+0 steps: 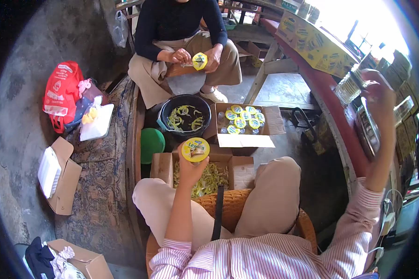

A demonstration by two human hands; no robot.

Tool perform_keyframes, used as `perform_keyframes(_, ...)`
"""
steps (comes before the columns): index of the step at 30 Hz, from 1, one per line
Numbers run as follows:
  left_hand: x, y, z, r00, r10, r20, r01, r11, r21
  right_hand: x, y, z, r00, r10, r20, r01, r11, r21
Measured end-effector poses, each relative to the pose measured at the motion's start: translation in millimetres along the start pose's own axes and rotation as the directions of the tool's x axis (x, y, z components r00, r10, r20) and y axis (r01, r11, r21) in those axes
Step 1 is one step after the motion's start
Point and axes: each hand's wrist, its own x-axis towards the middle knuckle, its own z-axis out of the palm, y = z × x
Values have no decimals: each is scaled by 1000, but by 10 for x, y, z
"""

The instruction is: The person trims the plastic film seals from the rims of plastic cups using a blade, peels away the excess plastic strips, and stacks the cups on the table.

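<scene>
- Landmark: open brown cardboard carton of yellow-lidded clear cups (245,141).
- Left hand (191,168): gripping round yellow-lidded plastic cup (195,149), lid up, fingers curled round its side; cup is near and left of carton.
- Right hand (378,88): raised, far right of carton, fingers at end of stack of clear plastic cups (347,89) above red tabletop (325,80); can't tell whether pinching.
- Just left of carton: round black plastic tub (187,122), yellow-green strips inside.
- Nearer wearer than carton: brown cardboard box (241,170) of yellow-green strips.
- Beyond carton: another person's hands (213,58) holding yellow-lidded cup (199,61).
</scene>
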Motion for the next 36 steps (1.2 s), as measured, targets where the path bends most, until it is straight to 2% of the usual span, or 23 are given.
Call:
perform_keyframes(2, 0, -38, 34, 1000, 29, -6, -29, 999, -29, -71, -1032, 297, 996, -36, 79, 14, 965, 263)
perform_keyframes(3, 6, -60, 28, 998, 62, -9, -62, 997, 36, -129, -1348, 458, 987, -94, 133, 38, 928, 371)
perform_keyframes(5, -16, -122, -6, 995, 98, -1, -96, 980, 172, -283, -1646, 880, 950, -179, 255, -13, 796, 605)
perform_keyframes(7, -29, -113, -19, 999, 31, 10, -32, 996, 82, -540, -1910, 1312, 941, -220, 255, -60, 636, 769)
perform_keyframes(8, -43, -90, -1, 1000, -19, -1, 19, 1000, 12, -653, -2009, 1490, 919, -254, 301, -93, 604, 792)
perform_keyframes(11, -82, -6, 1, 999, -35, 4, 35, 992, 120, -990, -2232, 1914, 876, -304, 373, -188, 498, 847)
perform_keyframes(16, -59, -32, 47, 998, 17, 62, -21, 997, 69, -1260, -2340, 2150, 863, -359, 355, -159, 474, 866)
perform_keyframes(19, -33, -16, 96, 997, 57, 54, -62, 992, 107, -1277, -2290, 2212, 876, -442, 193, 82, 532, 843)
perform_keyframes(22, -12, -41, 98, 992, 92, 91, -105, 982, 156, -1320, -2272, 2216, 883, -450, 137, 174, 583, 793)
perform_keyframes(25, 9, 37, 103, 988, 118, 95, -132, 979, 153, -1320, -2252, 2235, 852, -523, -10, 361, 574, 735)
perform_keyframes(31, -10, 135, 62, 993, 118, 6, -117, 981, 153, -1338, -2287, 2294, 832, -529, -167, 492, 562, 665)
perform_keyframes(33, -26, 103, 64, 991, 129, -44, -122, 985, 123, -1346, -2290, 2264, 844, -521, -129, 453, 562, 692)
perform_keyframes(36, -15, 91, 71, 979, 173, -104, -151, 970, 190, -1385, -2315, 2165, 863, -504, -31, 363, 575, 733)
